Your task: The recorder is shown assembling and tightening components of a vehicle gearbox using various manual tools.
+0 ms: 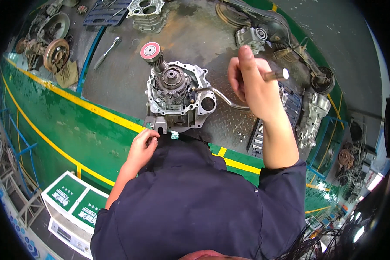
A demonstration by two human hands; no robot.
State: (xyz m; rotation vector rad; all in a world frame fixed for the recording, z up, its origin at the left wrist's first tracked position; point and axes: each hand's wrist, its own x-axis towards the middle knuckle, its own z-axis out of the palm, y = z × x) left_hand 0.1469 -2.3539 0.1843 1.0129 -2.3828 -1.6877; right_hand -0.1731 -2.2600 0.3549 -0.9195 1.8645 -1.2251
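Observation:
An opened gearbox housing (151, 99) of grey metal stands at the table's near edge, its gears and shafts exposed. A round part with a pink-red face (150, 51) sits at its far left. My left hand (144, 147) is closed with curled fingers beside a metal bracket (160, 125) at the housing's near side; whatever is in the fingers is hidden. My right hand (256, 86) is raised right of the housing, closed round a round metal bar (278, 75) whose bright end sticks out to the right. A bent metal rod (224, 99) runs from the housing towards the space under that hand.
A ratchet wrench (107, 53) lies on the dark metal table (117, 82). Another housing (146, 16) is at the back. A socket set case (256, 138), a gearbox casing (313, 119) and an axle assembly (273, 26) occupy the right side. A white cabinet (69, 219) stands at lower left.

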